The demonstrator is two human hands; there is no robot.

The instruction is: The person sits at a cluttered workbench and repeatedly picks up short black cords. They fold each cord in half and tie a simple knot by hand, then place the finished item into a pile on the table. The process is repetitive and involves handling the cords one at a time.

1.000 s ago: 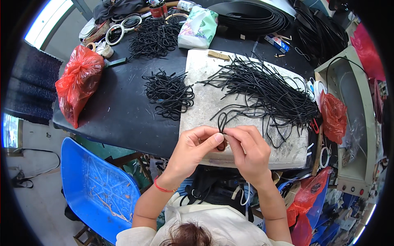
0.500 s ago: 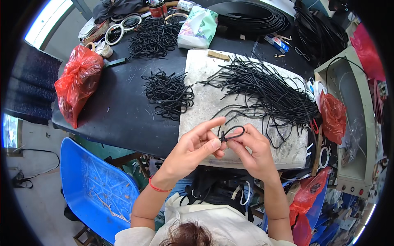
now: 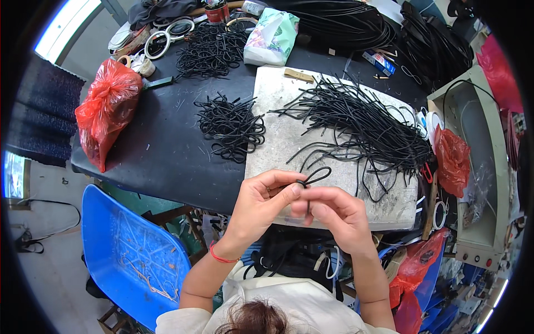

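Note:
Above the front edge of the pale board, a thin black cord [image 3: 319,177] is bent into a loop with a knot at its base. My left hand [image 3: 257,205] pinches the knot between thumb and forefinger, and the loop points up to the right. Just below it, my right hand [image 3: 340,216] has its fingers curled round the cord's short tail; those fingertips are partly smeared by motion. Beyond my hands, a large bundle of straight black cords [image 3: 361,125] lies on the board. Left of it, a pile of looped black cords [image 3: 229,128] sits mostly on the dark table.
A pale board [image 3: 267,161] lies on the dark table [image 3: 172,133]. Knotted red plastic bag [image 3: 105,111] stands at the left, above a blue bin [image 3: 133,250]. Further back are another looped pile [image 3: 208,50], a tissue pack [image 3: 271,39] and coiled black strips [image 3: 339,22].
My right hand has let go of the loop and shifted down to the tail below the knot. The left forefinger, stretched out before, has closed onto the knot.

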